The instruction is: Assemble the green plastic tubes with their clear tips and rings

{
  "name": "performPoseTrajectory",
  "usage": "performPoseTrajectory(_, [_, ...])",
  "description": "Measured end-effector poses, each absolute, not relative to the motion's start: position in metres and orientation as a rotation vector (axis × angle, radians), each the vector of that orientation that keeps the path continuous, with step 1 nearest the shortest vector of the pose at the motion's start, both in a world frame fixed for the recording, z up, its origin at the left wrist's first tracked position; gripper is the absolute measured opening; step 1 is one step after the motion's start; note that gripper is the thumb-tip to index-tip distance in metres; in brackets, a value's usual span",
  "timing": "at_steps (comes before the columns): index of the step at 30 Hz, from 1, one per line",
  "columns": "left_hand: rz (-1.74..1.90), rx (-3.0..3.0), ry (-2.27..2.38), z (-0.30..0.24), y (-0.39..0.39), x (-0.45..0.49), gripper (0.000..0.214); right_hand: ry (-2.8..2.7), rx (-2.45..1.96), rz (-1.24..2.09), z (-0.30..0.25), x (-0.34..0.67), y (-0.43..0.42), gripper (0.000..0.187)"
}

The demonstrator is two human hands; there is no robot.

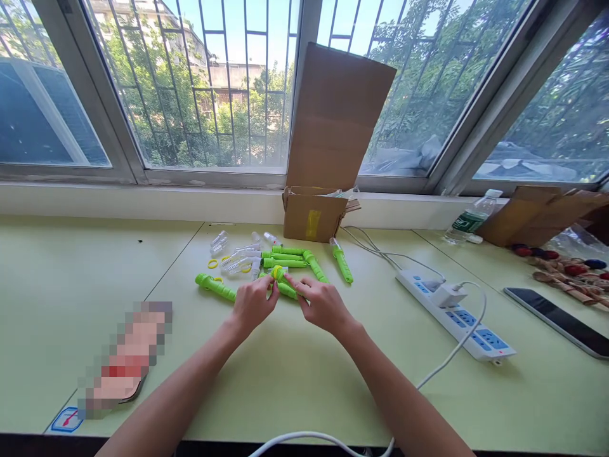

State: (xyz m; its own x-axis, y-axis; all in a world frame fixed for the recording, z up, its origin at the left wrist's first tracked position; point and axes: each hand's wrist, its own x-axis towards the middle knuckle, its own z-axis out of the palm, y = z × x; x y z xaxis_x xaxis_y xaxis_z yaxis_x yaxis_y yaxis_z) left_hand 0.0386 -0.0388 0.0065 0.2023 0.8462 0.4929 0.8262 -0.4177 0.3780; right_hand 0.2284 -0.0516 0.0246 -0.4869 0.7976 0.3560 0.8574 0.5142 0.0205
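Between my two hands is a green plastic tube [278,273] with a yellow ring around its end. My left hand [252,306] pinches it from the left. From the right, the fingers of my right hand [324,304] close on the same piece, and they cover part of it. Just beyond my hands lie several more green tubes [285,262], some with threaded ends. Clear plastic caps [233,263] are heaped to their left, with loose yellow rings [212,263] beside them. A separate green tube [342,263] with a clear cap on it lies further right.
An open cardboard box [309,216] stands at the back against the sill. To the right are a power strip [457,317] with cables, a phone [556,317], a water bottle [471,219] and beaded wooden pieces [571,276]. A pixelated object [126,358] lies at left.
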Motion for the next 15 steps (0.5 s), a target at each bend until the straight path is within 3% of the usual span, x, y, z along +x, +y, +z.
performPoseTrajectory(7, [1.098, 2.275, 1.739, 0.0094, -0.0395, 0.0381, 0.023, -2.419, -1.397, -0.269, 0.0288, 0.2261, -0.0559, 0.050])
performPoseTrajectory(15, [1.055, 2.211, 1.800, 0.0102, -0.0414, 0.0414, 0.012, -2.424, -1.353, -0.309, 0.0267, 0.2261, -0.0543, 0.048])
